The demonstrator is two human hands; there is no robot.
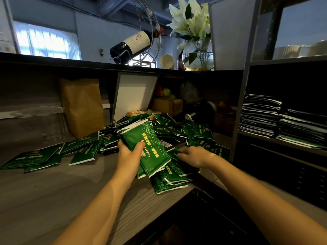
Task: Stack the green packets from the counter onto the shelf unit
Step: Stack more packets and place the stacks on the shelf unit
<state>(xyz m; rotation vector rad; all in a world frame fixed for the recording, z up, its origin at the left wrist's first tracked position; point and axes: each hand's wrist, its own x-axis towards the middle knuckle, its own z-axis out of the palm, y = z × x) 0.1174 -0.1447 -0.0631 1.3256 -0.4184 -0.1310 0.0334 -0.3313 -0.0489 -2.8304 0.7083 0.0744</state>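
Many green packets [83, 149] lie scattered over the grey wooden counter [53, 191], piled thickest at its right end. My left hand [128, 154] grips a small bundle of green packets [150, 147], held tilted above the pile. My right hand [196, 156] reaches into the packets at the counter's right edge, its fingers curled on a green packet [174, 152] there. The shelf unit [247, 96] stands to the right, with two stacks of packets [260, 115] lying flat on one shelf.
A brown paper bag [82, 106], clear plastic cups [44, 121], a white board [132, 96] and a cardboard box [167, 105] stand at the counter's back. On the ledge above are a wine bottle in a wire holder [133, 42] and a glass vase of lilies [198, 59].
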